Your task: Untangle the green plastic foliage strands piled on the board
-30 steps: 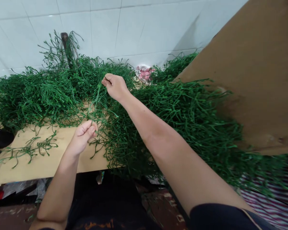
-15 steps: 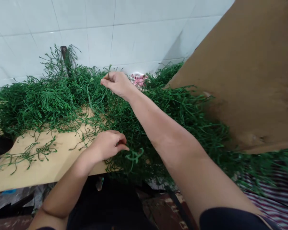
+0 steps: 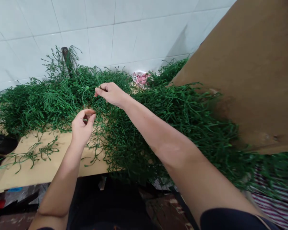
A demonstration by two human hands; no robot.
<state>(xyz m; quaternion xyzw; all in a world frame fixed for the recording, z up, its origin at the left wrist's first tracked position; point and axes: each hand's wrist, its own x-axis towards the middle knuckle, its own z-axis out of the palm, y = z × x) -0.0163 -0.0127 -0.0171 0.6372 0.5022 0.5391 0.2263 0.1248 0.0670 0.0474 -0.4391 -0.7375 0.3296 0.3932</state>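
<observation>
A long heap of thin green plastic-looking sprigs [image 3: 55, 99] lies along the tiled wall, and a second dense heap [image 3: 172, 111] spreads to the right. My right hand [image 3: 109, 92] is over the middle of the heap, thumb and fingers pinched together; what lies between them is too small to make out. Below and left of it, my left hand [image 3: 83, 123] is over the near edge of the sprigs, its thumb and forefinger tips nearly meeting in a ring. Whatever they grip, if anything, is hidden. A few loose sprigs [image 3: 38, 153] lie on the tan board [image 3: 60, 164].
A big brown cardboard sheet [image 3: 249, 80] leans at the right. Pink-and-white material [image 3: 141, 78] sits by the wall. A dark upright bar [image 3: 66, 59] stands in the sprigs. A black object [image 3: 1, 143] is at the left edge, striped cloth [image 3: 273, 204] at the lower right.
My left hand has moved up and left, away from the green sprig that was near its fingertips. My right hand has shifted slightly down and left, still pinched.
</observation>
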